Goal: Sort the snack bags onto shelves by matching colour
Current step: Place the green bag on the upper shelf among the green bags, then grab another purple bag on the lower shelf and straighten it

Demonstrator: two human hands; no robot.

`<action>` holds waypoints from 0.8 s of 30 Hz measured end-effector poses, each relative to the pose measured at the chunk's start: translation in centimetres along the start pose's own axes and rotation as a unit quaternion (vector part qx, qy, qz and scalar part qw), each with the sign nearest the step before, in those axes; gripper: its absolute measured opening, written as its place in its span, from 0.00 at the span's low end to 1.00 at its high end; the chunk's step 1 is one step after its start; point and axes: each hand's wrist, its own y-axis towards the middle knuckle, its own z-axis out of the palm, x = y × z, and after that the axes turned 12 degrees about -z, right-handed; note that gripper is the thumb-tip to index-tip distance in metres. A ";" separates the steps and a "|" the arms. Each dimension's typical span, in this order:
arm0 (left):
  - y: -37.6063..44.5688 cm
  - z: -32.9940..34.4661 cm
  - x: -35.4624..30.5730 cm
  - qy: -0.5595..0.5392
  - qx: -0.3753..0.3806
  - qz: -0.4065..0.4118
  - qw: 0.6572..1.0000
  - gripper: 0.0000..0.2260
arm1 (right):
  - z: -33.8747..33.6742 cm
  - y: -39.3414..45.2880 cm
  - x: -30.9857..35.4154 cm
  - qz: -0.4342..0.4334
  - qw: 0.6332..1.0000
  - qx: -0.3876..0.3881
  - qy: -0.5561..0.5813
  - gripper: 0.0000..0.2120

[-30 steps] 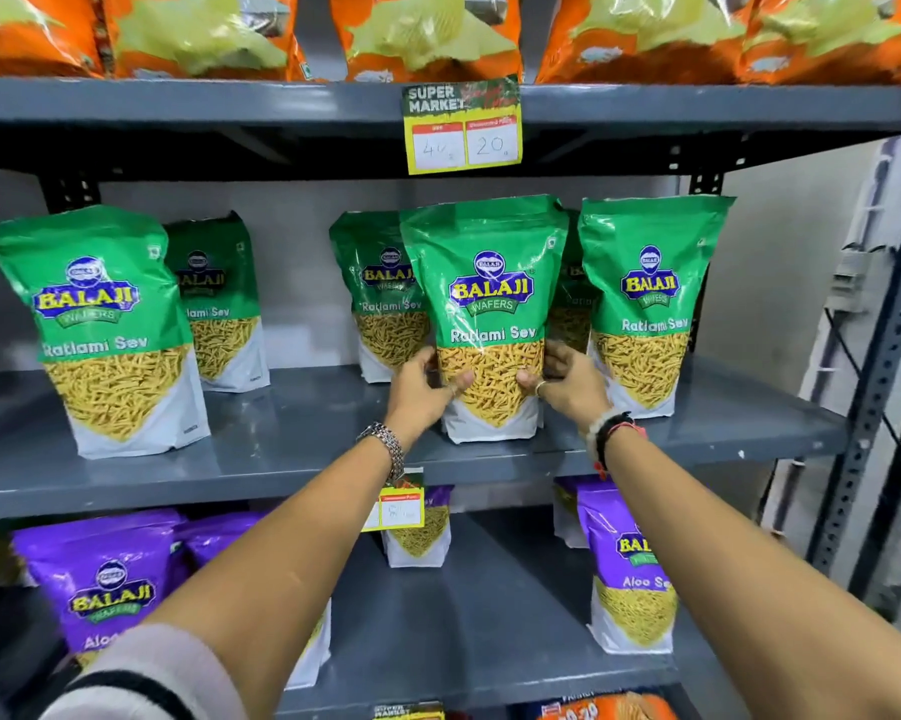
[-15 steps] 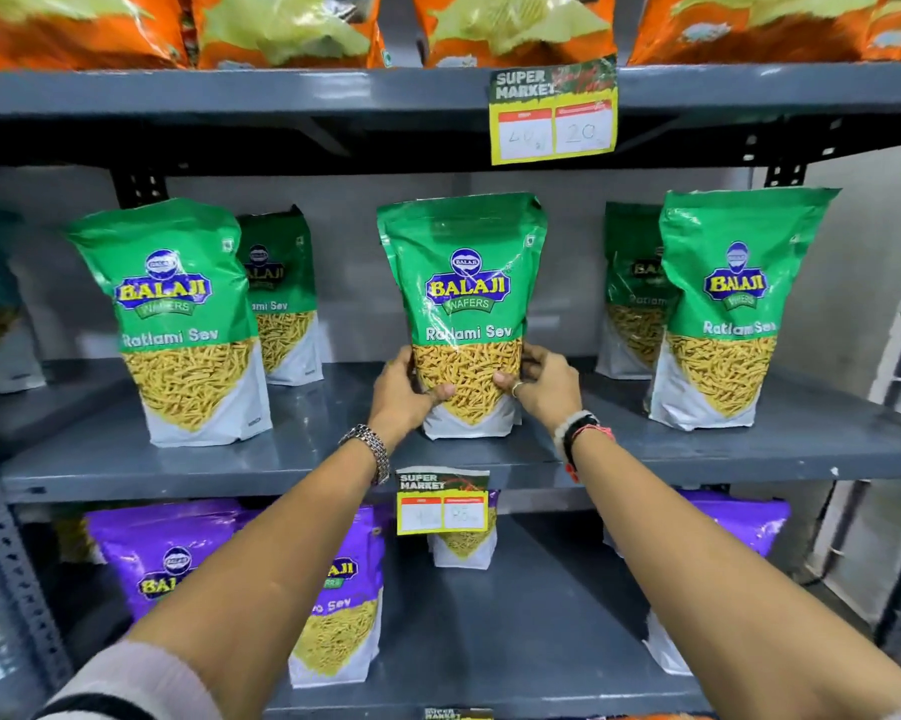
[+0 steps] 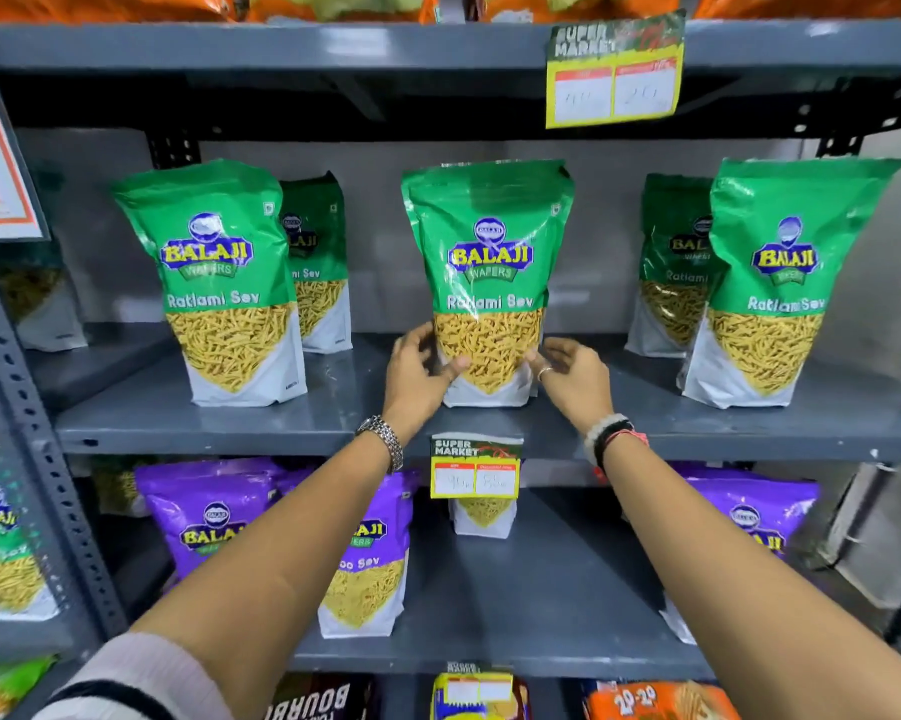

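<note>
The green bag (image 3: 490, 283) stood upright at the middle of the green shelf (image 3: 334, 423), its base on the shelf board. The left hand (image 3: 417, 376) cupped its lower left edge, thumb laid on the front over the clear window, so that grip was pressed lightly against the bag. The right hand (image 3: 573, 376) sat at the bag's lower right corner with the fingers half spread; whether they touched the bag or had a sliver of air between, I could not tell.

By my judgement this bag's placement was nearly finished: it stood among its own colour and needed at most a release or a last nudge square.

Counted on the green shelf: five green bags clearly seen, two at nine o'clock of the held one (one front, one behind), two at three o'clock likewise, plus the held one. A sixth shape sat dim at the far nine o'clock end.

On the purple shelf (image 3: 541, 652) at six o'clock, three purple bags (image 3: 209, 517) showed at least in part behind the arms, and one small bag hid behind the price tag (image 3: 475, 467), colour unsure. Orange bags (image 3: 100, 5) lined the top shelf at twelve o'clock, cropped beyond counting. No mismatched bag showed on these shelves.
</note>
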 end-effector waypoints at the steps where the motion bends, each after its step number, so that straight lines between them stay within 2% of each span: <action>1: -1.3 0.0 0.3 -0.016 -0.020 0.024 0.999 0.27 | -0.1 -1.2 -0.2 -0.009 1.000 -0.017 -0.006 0.19; 5: -7.2 -0.3 3.0 -0.027 -0.095 0.123 0.987 0.15 | 0.1 -7.2 -0.8 -0.057 0.994 -0.093 0.016 0.12; 7: -9.5 -0.3 5.5 -0.019 -0.123 0.123 0.985 0.11 | 0.8 -10.2 -1.7 -0.071 0.989 -0.125 0.030 0.08; 9: -10.5 -0.3 9.0 -0.002 -0.127 0.097 0.987 0.10 | 2.0 -12.7 -3.0 -0.063 0.990 -0.121 0.035 0.07; 15: -10.5 -1.2 19.5 0.029 -0.120 -0.088 0.988 0.12 | 8.3 -16.4 -8.5 0.058 0.995 -0.060 0.056 0.05; 18: -9.5 -2.5 24.0 0.053 -0.169 -0.160 0.971 0.15 | 11.7 -17.1 -11.0 0.118 0.991 -0.006 0.063 0.07; 20: -9.4 -3.4 26.1 0.060 -0.201 -0.204 0.956 0.17 | 14.4 -17.4 -12.7 0.160 0.984 0.064 0.054 0.09; 24: -10.2 -5.0 28.2 0.049 -0.209 -0.264 0.940 0.22 | 19.5 -17.8 -14.2 0.240 0.946 0.208 0.057 0.26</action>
